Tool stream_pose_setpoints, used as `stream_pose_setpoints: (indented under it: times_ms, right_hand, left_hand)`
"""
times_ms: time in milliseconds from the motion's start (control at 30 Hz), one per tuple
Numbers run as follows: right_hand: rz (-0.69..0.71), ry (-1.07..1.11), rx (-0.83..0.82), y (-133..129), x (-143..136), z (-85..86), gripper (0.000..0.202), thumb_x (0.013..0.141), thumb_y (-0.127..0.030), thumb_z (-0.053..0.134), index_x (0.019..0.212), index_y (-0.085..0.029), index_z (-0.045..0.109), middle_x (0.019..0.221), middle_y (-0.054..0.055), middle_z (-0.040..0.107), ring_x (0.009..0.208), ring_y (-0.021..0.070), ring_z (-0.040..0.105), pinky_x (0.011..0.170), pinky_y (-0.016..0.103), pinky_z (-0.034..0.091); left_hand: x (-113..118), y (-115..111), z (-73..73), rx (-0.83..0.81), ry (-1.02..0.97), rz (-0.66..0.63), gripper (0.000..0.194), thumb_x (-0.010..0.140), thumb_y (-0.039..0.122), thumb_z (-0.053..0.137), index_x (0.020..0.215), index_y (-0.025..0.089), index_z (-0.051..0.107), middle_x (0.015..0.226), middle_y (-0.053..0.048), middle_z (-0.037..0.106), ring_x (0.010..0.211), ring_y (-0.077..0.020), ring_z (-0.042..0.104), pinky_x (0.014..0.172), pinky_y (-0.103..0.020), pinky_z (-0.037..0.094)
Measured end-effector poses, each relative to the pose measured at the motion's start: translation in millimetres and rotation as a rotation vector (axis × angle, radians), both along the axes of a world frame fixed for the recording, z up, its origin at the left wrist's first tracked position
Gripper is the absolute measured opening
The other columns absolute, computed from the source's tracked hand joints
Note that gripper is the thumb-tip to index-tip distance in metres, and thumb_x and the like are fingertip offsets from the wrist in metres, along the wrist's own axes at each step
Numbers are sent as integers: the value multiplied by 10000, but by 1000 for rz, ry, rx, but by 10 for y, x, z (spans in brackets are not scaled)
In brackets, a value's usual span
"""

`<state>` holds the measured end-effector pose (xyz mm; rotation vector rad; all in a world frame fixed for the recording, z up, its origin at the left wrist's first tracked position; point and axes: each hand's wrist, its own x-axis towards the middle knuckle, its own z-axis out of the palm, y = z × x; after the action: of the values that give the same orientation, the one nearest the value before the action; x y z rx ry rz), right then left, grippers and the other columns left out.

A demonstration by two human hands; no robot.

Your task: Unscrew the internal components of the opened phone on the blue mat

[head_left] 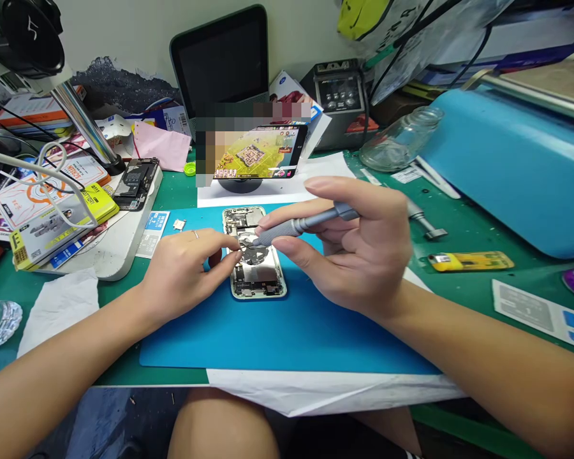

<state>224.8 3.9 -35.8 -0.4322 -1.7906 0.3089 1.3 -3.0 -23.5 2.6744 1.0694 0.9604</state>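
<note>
An opened phone body (263,273) with its inner parts showing lies upright on the blue mat (277,335). My right hand (358,248) holds a grey screwdriver (294,227) between thumb and fingers, its tip pointing left over the middle of the phone. From the left, my left hand (191,271) reaches to the phone's left edge, thumb and index finger pinched close together there. Whatever may be between those fingertips is too small to make out.
Behind the mat a lit phone (263,153) leans on a round stand. Boxes and another opened phone (136,183) lie at left. To the right are a yellow tool (471,261), a glass jar (402,139) and a large blue roll (507,172).
</note>
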Motion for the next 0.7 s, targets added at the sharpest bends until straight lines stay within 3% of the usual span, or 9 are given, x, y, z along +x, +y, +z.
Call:
stream_pose_setpoints:
  times_ms: [700]
  right_hand:
    - [-10,-30,-3,15,17,-48,727,848,-62,748,1465,-322,467,1234,45,718,978,179,787,791,260,688]
  left_hand:
    - [-1,4,15,-8,40,6,49,945,176,653,951,182,701,673,46,653,529,-83,518,555,-219,391]
